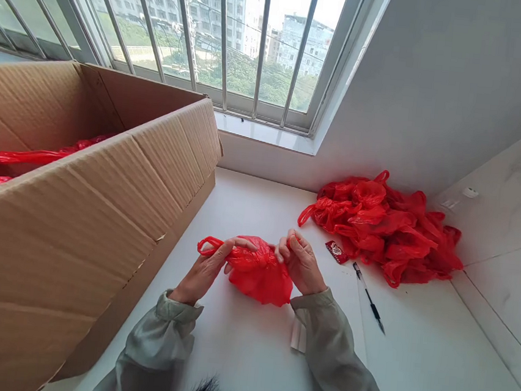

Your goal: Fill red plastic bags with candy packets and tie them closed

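A red plastic bag (261,278), bunched and knotted near its top, rests on the white table between my two hands. My left hand (210,264) grips its left side, with a looped handle sticking out past the thumb. The fingers of my right hand (299,262) are pinched together at the bag's upper right, on what looks like its other handle. What the bag contains is hidden.
To the left stands a large open cardboard box (150,191) with red bags (38,155) inside. A heap of red plastic bags (386,226) lies against the wall at right. Near it are a small red card (337,252) and a pen (369,298). A barred window (243,40) is behind.
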The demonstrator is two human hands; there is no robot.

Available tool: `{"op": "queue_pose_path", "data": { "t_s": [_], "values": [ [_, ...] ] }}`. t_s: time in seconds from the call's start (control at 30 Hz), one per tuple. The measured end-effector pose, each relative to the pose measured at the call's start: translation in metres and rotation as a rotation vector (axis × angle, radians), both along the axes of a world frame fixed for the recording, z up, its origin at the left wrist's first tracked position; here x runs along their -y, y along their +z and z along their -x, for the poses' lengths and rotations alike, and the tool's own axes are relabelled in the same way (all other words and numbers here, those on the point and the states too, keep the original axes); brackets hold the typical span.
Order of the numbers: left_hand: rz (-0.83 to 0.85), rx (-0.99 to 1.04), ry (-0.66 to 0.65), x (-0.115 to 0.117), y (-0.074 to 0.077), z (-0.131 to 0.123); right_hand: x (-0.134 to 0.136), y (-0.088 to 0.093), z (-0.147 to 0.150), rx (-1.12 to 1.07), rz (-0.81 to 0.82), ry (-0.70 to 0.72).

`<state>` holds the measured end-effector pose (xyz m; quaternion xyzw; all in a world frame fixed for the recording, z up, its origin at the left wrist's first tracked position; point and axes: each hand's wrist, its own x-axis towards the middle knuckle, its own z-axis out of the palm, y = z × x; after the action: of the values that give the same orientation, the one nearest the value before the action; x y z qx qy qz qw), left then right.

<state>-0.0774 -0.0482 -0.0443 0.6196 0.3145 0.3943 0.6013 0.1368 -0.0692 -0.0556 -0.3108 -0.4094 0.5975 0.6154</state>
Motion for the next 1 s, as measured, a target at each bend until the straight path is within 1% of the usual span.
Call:
{"op": "queue_pose_path", "data": {
  "t_s": [0.13, 0.23, 0.27, 0.33, 0.43, 0.53, 0.6, 0.67, 0.77, 0.9, 1.0],
  "values": [
    [0.086, 0.139, 0.097, 0.000, -0.022, 0.010, -0.010, -0.016, -0.003, 0.178, -0.041, -0.079],
    [0.119, 0.159, 0.144, 0.005, -0.030, 0.017, -0.014, -0.028, -0.006, 0.291, -0.031, -0.054],
    [0.110, 0.138, 0.139, 0.007, -0.030, 0.018, -0.015, -0.030, -0.007, 0.327, -0.027, -0.053],
    [0.055, 0.032, 0.081, 0.012, -0.025, 0.018, -0.016, -0.031, -0.008, 0.407, -0.024, -0.081],
    [-0.075, -0.141, -0.034, 0.018, -0.010, 0.013, -0.013, -0.025, -0.007, 0.528, -0.034, -0.160],
    [-0.220, -0.197, -0.086, 0.018, 0.006, 0.005, -0.009, -0.017, 0.000, 0.691, -0.067, -0.192],
    [-0.282, -0.212, -0.101, 0.017, 0.011, 0.001, -0.007, -0.016, 0.007, 0.864, -0.097, -0.191],
    [-0.304, -0.202, -0.114, 0.017, 0.011, -0.002, -0.006, -0.017, 0.014, 1.030, -0.120, -0.205],
    [-0.249, -0.112, -0.129, 0.020, 0.004, -0.005, -0.008, -0.021, 0.022, 1.121, -0.131, -0.234],
    [-0.190, -0.033, -0.179, 0.024, -0.002, -0.011, -0.010, -0.022, 0.029, 1.075, -0.120, -0.243],
    [-0.176, -0.029, -0.202, 0.019, -0.003, -0.019, -0.011, -0.022, 0.034, 0.972, -0.113, -0.200]
  ]
}}
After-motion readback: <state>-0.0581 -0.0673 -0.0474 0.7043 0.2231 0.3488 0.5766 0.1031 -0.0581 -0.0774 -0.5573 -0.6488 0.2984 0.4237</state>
